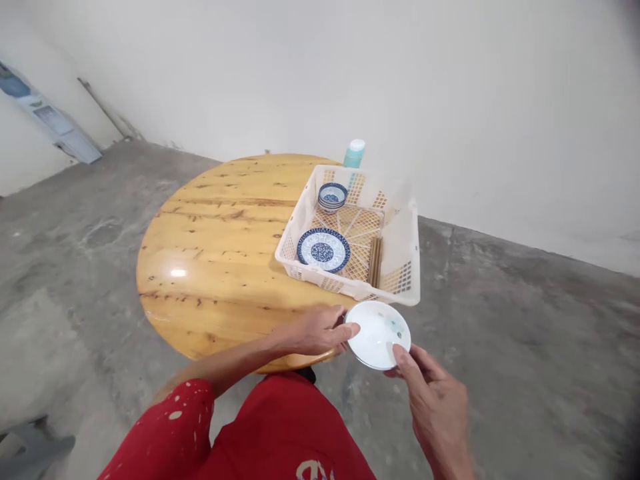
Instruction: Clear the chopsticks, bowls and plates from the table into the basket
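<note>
Both my hands grip a round white plate [375,333] with a faint green print, just in front of the basket's near corner. A second rim line shows under its lower edge; whether another plate lies beneath I cannot tell. My left hand [325,331] pinches the left edge, thumb on top and fingers below. On the right edge, my right hand [433,390] does the same. Inside the white plastic basket [350,291] are a blue-and-white patterned plate [323,251], a small stack of blue-and-white bowls [333,197] and a bundle of chopsticks [375,262].
The basket stands on the right part of a glossy round wooden table [215,233]. Behind it is a light-blue bottle with a white cap [355,155]. A white wall rises beyond. A water dispenser [55,120] stands far left, and a grey object [35,450] lies lower left.
</note>
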The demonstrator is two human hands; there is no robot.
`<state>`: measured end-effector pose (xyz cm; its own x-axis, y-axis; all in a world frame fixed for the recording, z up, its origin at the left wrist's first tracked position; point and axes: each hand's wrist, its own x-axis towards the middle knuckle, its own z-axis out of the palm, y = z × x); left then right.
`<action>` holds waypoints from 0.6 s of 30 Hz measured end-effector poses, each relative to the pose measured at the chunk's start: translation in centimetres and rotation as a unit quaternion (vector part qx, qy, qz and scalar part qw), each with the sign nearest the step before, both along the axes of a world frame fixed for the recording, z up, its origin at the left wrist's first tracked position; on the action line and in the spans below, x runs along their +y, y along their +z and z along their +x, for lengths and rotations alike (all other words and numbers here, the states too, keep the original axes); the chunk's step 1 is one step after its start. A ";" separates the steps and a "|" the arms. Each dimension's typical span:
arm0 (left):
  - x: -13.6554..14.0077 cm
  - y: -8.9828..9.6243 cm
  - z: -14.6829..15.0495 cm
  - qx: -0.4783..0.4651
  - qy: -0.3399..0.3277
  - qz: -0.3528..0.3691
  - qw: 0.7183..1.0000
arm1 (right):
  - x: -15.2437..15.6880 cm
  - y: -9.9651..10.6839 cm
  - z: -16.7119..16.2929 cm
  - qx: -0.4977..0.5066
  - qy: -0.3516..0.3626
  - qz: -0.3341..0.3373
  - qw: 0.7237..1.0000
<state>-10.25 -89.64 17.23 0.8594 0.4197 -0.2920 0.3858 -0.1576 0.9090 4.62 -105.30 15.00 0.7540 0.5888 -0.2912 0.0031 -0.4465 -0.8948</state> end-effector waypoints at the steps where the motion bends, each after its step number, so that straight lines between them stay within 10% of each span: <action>1: 1.1 0.3 0.5 -0.011 0.005 0.004 1.000 | 1.2 0.4 1.0 -0.008 0.014 0.009 1.000; 10: 10.3 1.7 4.1 -0.033 0.107 -0.043 0.993 | 13.0 2.5 7.1 -0.037 0.141 0.033 0.989; 18: 16.0 -1.3 9.9 -0.050 0.193 -0.156 0.967 | 21.3 2.0 11.9 0.054 0.181 0.000 0.982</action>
<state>-0.38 -73.59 15.97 0.6861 0.6203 -0.3800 0.2685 0.2695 0.9248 16.48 -83.97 16.98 0.4597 0.8123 -0.3590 0.0664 -0.4345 -0.8982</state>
